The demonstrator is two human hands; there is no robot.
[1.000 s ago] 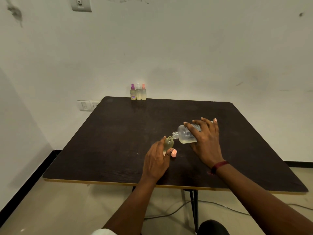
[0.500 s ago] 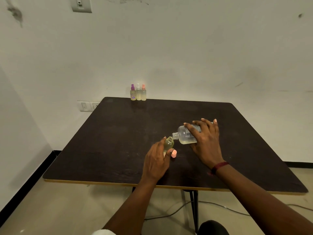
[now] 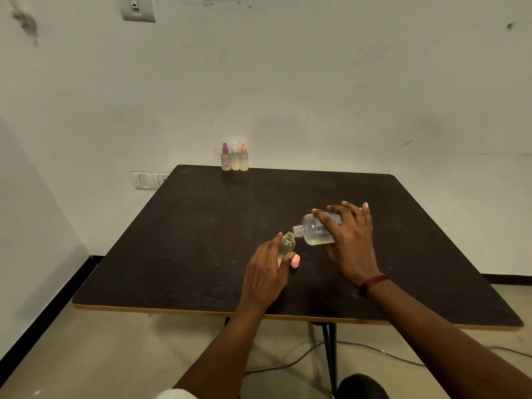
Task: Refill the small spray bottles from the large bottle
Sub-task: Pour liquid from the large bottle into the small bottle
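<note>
I am in the pouring step. My right hand (image 3: pixel 349 240) has its fingers closed over the large bottle (image 3: pixel 315 230), tipped nearly flat with its open neck just above the mouth of the small bottle (image 3: pixel 286 244). My left hand (image 3: pixel 266 272) grips that small bottle, which leans slightly toward the neck near the middle of the surface (image 3: pixel 201 240). A pale yellow pool sits low in the large bottle; I cannot tell whether liquid is crossing. A pink cap (image 3: pixel 295 260) lies just beside my left thumb. Three capped spray bottles (image 3: pixel 235 157) stand together at the far edge, looking filled. Next, I judge, I must tip further while keeping the two mouths aligned, then level off before it overflows.
</note>
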